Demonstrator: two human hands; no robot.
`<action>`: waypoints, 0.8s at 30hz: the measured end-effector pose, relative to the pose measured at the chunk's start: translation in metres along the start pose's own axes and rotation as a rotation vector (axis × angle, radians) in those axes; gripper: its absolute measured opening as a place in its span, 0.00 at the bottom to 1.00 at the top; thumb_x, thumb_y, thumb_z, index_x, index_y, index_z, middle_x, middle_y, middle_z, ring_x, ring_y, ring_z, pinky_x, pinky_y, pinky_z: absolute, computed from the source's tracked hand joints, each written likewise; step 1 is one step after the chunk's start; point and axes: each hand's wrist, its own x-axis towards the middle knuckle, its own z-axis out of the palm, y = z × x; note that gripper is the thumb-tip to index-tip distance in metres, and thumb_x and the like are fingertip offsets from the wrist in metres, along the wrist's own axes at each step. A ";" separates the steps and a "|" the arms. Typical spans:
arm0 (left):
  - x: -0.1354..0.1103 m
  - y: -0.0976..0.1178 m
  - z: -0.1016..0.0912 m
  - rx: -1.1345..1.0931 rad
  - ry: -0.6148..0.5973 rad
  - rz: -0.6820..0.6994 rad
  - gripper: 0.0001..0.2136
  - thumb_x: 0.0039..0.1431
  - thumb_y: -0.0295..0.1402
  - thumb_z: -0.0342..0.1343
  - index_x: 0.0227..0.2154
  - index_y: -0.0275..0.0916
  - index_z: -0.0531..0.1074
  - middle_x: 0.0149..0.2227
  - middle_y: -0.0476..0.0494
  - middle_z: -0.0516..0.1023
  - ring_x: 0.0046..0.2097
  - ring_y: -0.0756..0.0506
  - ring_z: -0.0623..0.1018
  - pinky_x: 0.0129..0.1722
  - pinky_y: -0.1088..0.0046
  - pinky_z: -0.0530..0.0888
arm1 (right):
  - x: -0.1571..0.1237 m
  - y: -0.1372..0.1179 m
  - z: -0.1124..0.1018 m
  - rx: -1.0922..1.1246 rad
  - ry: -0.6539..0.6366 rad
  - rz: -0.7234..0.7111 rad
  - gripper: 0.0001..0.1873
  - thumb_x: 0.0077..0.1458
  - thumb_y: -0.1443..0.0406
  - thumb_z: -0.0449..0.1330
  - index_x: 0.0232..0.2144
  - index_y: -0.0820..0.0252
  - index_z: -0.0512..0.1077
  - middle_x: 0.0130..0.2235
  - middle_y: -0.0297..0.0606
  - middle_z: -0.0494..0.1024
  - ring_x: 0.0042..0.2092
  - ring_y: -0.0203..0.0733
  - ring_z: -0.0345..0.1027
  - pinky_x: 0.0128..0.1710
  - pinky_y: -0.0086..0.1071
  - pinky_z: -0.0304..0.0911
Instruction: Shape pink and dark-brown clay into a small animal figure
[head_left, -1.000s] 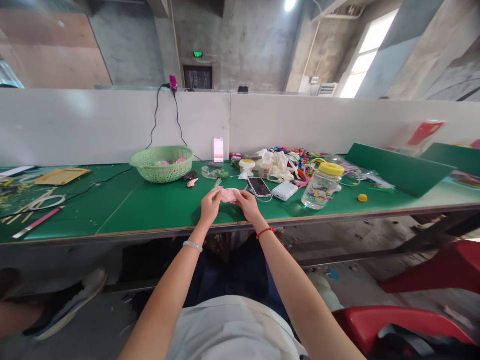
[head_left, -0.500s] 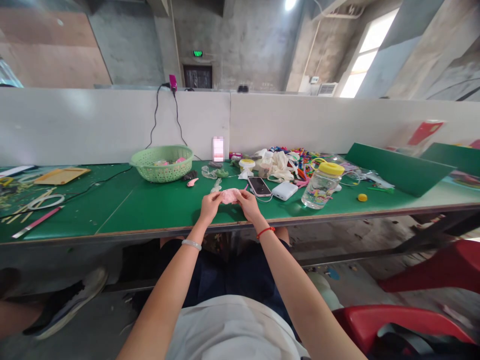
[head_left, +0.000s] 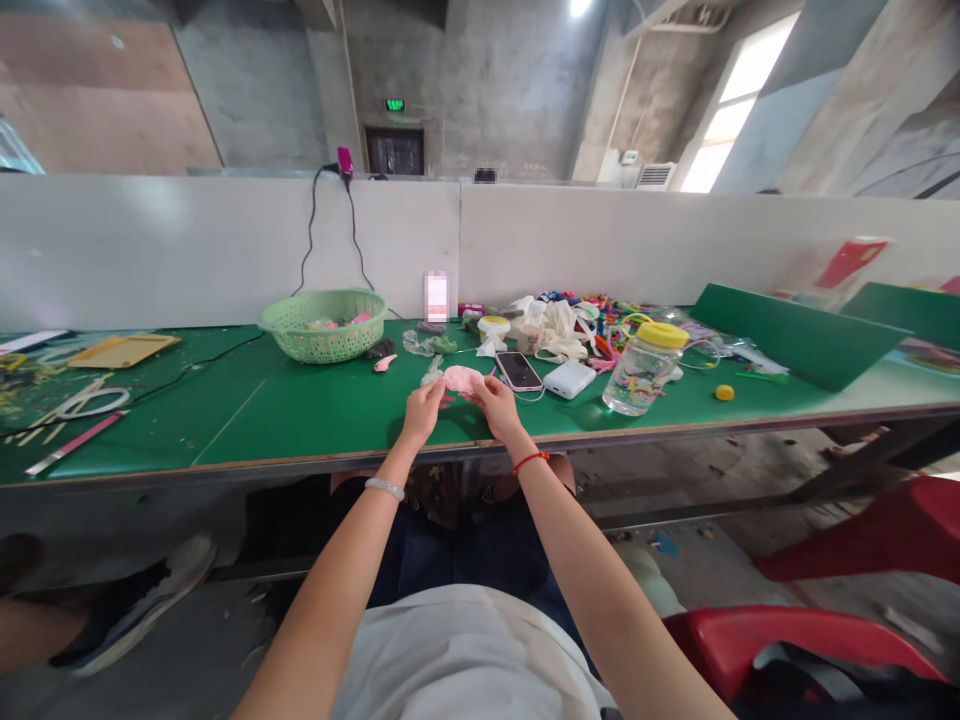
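Observation:
A small, soft pale pink piece (head_left: pixel 461 379) is pinched between both my hands just above the green table (head_left: pixel 315 415). My left hand (head_left: pixel 422 411), with a pale bracelet at the wrist, grips its left edge with closed fingers. On the right edge my right hand (head_left: pixel 493 406), a red cord round its wrist, pinches it too. The piece sticks up above my fingertips. A smartphone (head_left: pixel 518 371) and a white power bank (head_left: pixel 569 380) lie just right of my hands.
A green basket (head_left: pixel 324 326) stands at the back left. A clear jar with a yellow lid (head_left: pixel 645 370), a heap of coloured and white bits (head_left: pixel 577 320), and green boards (head_left: pixel 795 340) lie to the right. Sticks and a pink pen (head_left: pixel 71 445) lie far left. A red chair (head_left: pixel 862 560) is lower right.
My hands have lifted and turned the pink piece so that it now stands above my fingertips. The hands themselves stay in nearly the same place.

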 end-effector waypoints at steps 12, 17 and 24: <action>-0.002 0.001 0.003 0.022 -0.052 -0.029 0.21 0.68 0.42 0.48 0.52 0.33 0.76 0.49 0.33 0.82 0.42 0.41 0.84 0.35 0.69 0.80 | 0.002 0.001 0.000 -0.037 0.053 -0.035 0.28 0.33 0.44 0.74 0.27 0.56 0.72 0.30 0.33 0.79 0.34 0.41 0.74 0.39 0.37 0.72; -0.004 0.003 0.004 0.057 -0.101 -0.021 0.17 0.64 0.33 0.52 0.50 0.35 0.78 0.47 0.37 0.84 0.42 0.42 0.84 0.34 0.72 0.79 | 0.002 0.002 -0.002 -0.070 0.069 -0.037 0.28 0.31 0.45 0.74 0.27 0.56 0.70 0.29 0.33 0.78 0.33 0.41 0.72 0.38 0.38 0.71; -0.007 0.006 0.004 0.119 -0.088 -0.013 0.15 0.61 0.27 0.50 0.42 0.36 0.81 0.43 0.37 0.85 0.42 0.41 0.84 0.43 0.66 0.80 | 0.003 0.002 -0.004 -0.107 0.098 -0.075 0.27 0.35 0.43 0.71 0.28 0.56 0.71 0.28 0.32 0.75 0.31 0.38 0.68 0.35 0.34 0.66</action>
